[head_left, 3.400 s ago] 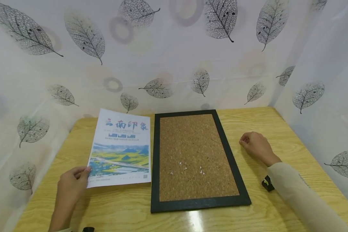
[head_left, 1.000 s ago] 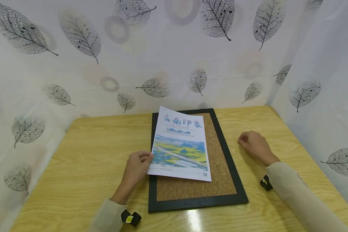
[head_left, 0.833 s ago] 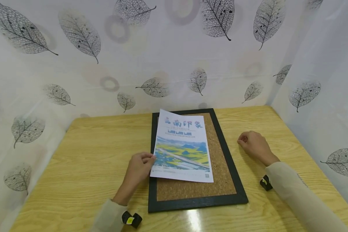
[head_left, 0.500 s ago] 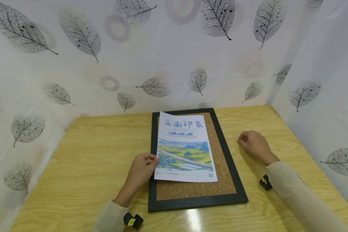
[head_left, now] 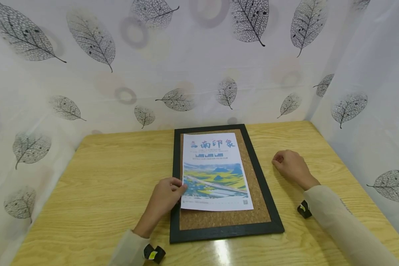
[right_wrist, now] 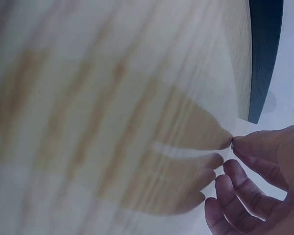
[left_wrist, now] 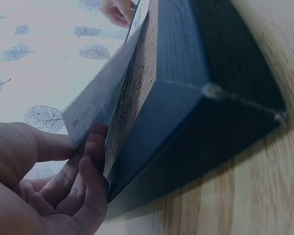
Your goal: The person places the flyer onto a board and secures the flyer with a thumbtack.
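Observation:
A printed poster sheet, with blue lettering over a green and yellow landscape, lies over the black-framed cork board. My left hand pinches the sheet's left edge near its lower corner, beside the frame's left side. In the left wrist view the poster is tilted up off the cork at this edge, thumb on one face and fingers behind it. To the right of the board, my right hand rests on the table, fingers loosely curled. The right wrist view shows its fingertips touching the wood, holding nothing.
The board lies on a light wooden table. A pale curtain with a leaf print hangs behind and on both sides. Cork shows as a strip right of and below the poster. Black wrist devices sit at both sleeves.
My left hand has carried the poster from the table left of the board to over the cork, then lowered it slightly rightward and nearer. White scraps on the cork are now covered. The right hand stays put.

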The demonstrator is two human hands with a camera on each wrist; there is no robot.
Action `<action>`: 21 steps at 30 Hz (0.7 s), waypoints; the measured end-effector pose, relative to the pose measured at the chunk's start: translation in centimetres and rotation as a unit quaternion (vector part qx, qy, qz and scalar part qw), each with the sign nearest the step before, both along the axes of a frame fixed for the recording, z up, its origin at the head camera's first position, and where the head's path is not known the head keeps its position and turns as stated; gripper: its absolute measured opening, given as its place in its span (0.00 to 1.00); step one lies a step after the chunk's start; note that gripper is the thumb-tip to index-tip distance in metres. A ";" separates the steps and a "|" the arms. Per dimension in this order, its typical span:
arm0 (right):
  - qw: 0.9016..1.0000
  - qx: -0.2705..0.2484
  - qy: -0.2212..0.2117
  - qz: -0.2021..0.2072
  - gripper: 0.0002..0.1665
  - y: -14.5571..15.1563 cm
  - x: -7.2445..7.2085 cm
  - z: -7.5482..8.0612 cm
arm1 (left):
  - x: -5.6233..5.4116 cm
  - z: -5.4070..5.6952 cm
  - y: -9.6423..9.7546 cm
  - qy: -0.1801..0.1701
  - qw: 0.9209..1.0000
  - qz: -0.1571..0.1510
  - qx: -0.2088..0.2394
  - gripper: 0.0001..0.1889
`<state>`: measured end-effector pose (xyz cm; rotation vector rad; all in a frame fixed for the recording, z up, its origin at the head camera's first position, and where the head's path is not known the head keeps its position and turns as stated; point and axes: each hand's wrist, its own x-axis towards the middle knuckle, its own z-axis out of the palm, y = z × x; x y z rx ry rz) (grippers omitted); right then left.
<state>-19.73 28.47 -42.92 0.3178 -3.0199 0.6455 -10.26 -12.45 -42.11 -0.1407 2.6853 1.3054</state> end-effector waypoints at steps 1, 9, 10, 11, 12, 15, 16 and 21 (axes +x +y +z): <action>1.000 -0.001 0.000 0.000 0.07 0.0 0.0 0.0 | 0.0 0.0 0.0 0.003 1.000 -0.003 -0.006 0.14; 1.000 -0.005 -0.002 0.000 0.08 -0.1 0.1 0.2 | 0.3 0.1 0.2 0.027 0.998 -0.038 -0.044 0.16; 1.000 -0.005 -0.001 0.001 0.08 -0.1 0.2 0.3 | 0.3 0.1 0.3 0.029 0.998 -0.042 -0.049 0.16; 1.000 -0.004 -0.001 0.000 0.08 -0.2 0.2 0.3 | 0.4 0.0 0.3 0.030 0.997 -0.045 -0.053 0.16; 1.000 -0.004 -0.002 0.000 0.08 -0.2 0.2 0.4 | 0.4 0.0 0.2 0.031 0.997 -0.048 -0.055 0.16; 1.000 -0.003 -0.001 0.004 0.07 -0.6 0.0 0.8 | 0.5 0.0 0.2 0.037 0.996 -0.051 -0.065 0.16; 1.000 -0.004 -0.002 0.005 0.07 -0.7 -0.1 1.0 | 0.6 0.0 0.2 0.039 0.996 -0.051 -0.068 0.16; 1.000 -0.014 -0.007 0.012 0.06 -1.4 -0.3 1.5 | 0.7 0.0 0.2 0.048 0.994 -0.053 -0.080 0.15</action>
